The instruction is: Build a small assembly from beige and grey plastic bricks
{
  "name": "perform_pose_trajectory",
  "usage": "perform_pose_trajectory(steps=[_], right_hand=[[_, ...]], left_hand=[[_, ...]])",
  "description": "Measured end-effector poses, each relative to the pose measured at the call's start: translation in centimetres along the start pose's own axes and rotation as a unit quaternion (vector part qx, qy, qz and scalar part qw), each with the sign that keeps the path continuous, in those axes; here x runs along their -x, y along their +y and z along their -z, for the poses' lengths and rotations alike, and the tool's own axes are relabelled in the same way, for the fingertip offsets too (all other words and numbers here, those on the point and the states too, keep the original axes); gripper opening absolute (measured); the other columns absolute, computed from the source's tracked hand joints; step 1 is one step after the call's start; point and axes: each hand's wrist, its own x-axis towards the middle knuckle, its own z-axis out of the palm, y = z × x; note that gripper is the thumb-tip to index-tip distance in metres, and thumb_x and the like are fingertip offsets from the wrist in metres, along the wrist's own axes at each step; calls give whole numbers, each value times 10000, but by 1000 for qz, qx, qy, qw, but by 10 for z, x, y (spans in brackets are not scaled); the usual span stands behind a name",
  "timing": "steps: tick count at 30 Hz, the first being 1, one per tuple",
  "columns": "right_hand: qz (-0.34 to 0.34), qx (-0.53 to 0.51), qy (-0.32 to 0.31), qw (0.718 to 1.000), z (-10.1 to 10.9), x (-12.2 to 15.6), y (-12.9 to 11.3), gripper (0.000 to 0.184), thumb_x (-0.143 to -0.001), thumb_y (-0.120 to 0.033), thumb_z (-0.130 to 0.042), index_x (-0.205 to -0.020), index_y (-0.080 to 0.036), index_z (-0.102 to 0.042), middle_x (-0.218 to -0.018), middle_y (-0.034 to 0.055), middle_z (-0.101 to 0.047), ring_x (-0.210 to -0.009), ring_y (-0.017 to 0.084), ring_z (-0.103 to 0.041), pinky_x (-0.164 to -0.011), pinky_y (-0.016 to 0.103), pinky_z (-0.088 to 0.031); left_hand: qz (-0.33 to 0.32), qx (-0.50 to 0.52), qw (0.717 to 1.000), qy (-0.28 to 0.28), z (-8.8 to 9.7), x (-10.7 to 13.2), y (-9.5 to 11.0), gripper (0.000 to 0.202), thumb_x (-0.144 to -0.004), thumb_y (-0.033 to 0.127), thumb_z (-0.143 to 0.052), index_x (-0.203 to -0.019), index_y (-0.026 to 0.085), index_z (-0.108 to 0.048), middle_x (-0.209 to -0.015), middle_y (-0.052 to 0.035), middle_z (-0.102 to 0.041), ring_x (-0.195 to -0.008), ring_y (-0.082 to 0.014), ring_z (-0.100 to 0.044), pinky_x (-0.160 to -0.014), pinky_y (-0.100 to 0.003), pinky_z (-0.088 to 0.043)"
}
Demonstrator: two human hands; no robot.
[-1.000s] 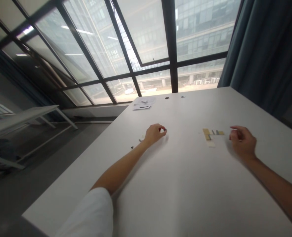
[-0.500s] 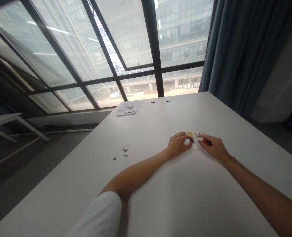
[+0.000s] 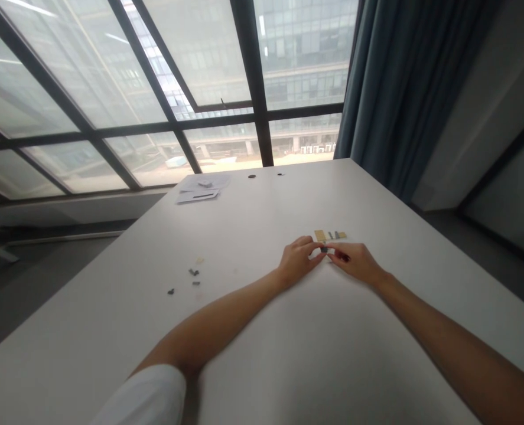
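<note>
My left hand [image 3: 298, 260] and my right hand [image 3: 354, 261] meet fingertip to fingertip on the white table [image 3: 262, 354]. Both pinch at a small dark piece [image 3: 324, 249] between them. Just beyond the fingers lies a small flat build of tan and grey pieces [image 3: 329, 235]. The pinching fingers partly hide the near end of the build. A few tiny dark and pale loose pieces [image 3: 193, 274] lie on the table to the left of my left forearm.
Papers [image 3: 202, 190] lie at the table's far left corner, with two small dark round things [image 3: 251, 176] near the far edge. Large windows run behind the table. A dark curtain [image 3: 390, 88] hangs at the right.
My left hand left the loose pieces at the left and came across to the tan and grey build. My right hand moved in to meet it. The view has swung to the right.
</note>
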Motion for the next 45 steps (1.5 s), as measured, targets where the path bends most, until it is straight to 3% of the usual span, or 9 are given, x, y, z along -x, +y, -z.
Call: perform_pose_trajectory(steps=[13,26,45], right_hand=[[-10,-13,21,1000,-2,0,-1,193,-902,-244,-639,-1072,-190,-712,-659,-21,-643,-543,99,-552,-560,208,-441],[-26,-36,22,999,-2,1,-1,191,-874,-240,-628,-1049,-195,-690,-651,-25,-630,-526,99,-541,-549,211,-449],[46,21,21,999,-2,-2,-1,227,-956,-277,-587,-1131,-196,-707,-699,-2,-681,-552,101,-569,-592,217,-465]], left_hand=[[-39,7,999,9,0,0,-2,243,-950,400,-611,-1069,228,-736,-785,-17,-629,-748,-129,-584,-704,-236,-465],[-5,19,1000,6,1,-1,0,173,-899,343,-663,-1004,233,-746,-750,-2,-599,-739,-121,-573,-718,-231,-467],[-5,15,1000,15,3,1,0,169,-893,322,-651,-1003,229,-739,-767,-12,-625,-737,-126,-578,-701,-233,-468]])
